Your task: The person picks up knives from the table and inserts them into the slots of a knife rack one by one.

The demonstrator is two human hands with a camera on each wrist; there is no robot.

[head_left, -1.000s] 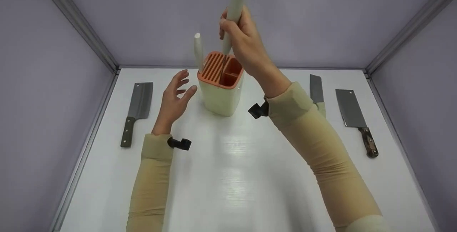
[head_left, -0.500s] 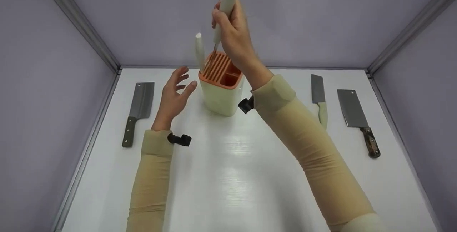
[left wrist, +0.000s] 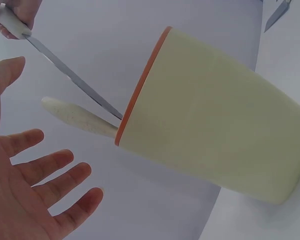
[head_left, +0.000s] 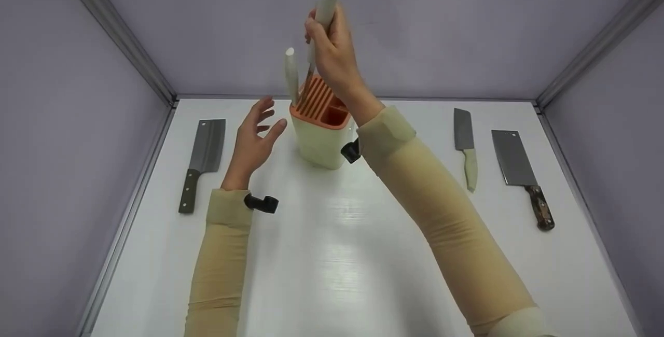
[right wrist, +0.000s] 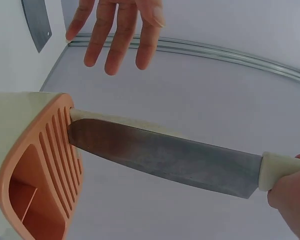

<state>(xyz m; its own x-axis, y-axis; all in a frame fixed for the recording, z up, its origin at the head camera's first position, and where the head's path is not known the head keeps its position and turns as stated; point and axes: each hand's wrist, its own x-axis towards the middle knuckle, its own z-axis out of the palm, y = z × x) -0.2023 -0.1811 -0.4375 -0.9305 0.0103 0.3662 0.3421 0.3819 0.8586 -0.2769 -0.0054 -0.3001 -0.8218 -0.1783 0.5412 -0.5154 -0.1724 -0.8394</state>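
A pale green knife block (head_left: 320, 142) with an orange slotted top (head_left: 314, 103) stands near the back of the table. My right hand (head_left: 336, 52) grips the pale handle of a kitchen knife (right wrist: 165, 157) above the block, blade pointing down. In the right wrist view the blade's tip meets the slots, beside a second pale-handled knife (head_left: 291, 75) standing in the slot at the left end; how deep the tip sits is hard to tell. My left hand (head_left: 254, 137) hovers left of the block, fingers spread and relaxed, touching nothing.
A cleaver with a dark handle (head_left: 199, 158) lies at left on the white table (head_left: 332, 254). At right lie a small pale-handled knife (head_left: 465, 145) and a cleaver with a brown patterned handle (head_left: 521, 173). Grey walls (head_left: 441, 31) enclose the table's back and sides.
My right hand has carried the knife leftward across the block's top, from beside the open compartments to the slots near the standing knife, then lowered slightly. My left hand has barely moved.
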